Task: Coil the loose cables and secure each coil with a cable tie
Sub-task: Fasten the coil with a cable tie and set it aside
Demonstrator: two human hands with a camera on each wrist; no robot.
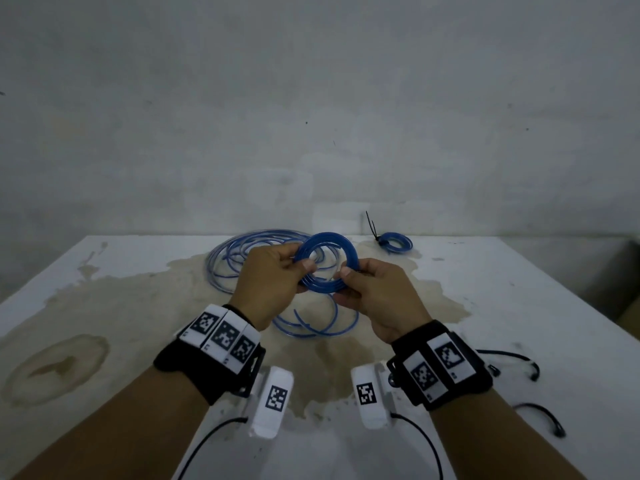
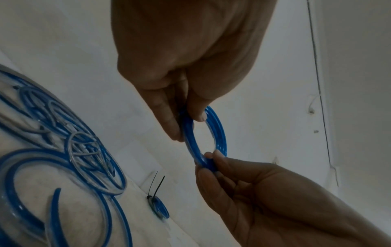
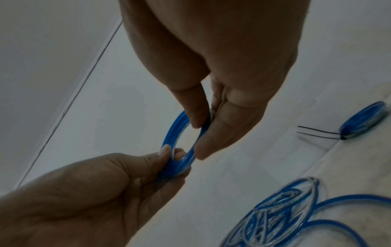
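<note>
A small blue cable coil [image 1: 327, 238] is held up over the table between both hands. My left hand [image 1: 302, 268] pinches its left side with thumb and fingers. My right hand [image 1: 348, 277] pinches its lower right side. In the left wrist view the coil [image 2: 221, 133] hangs between the left hand [image 2: 186, 120] above and the right hand [image 2: 208, 162] below. The right wrist view shows the coil [image 3: 171, 132] gripped by the right hand [image 3: 203, 127] and the left hand [image 3: 173, 157]. Loose blue cable [image 1: 242, 258] lies in wide loops on the table beneath.
A smaller tied coil [image 1: 398, 242] with a black cable tie [image 1: 372, 225] sticking up lies at the table's back right. The white table [image 1: 138, 306] is stained and ends at a grey wall. Thin black cords [image 1: 526, 362] lie near the right edge.
</note>
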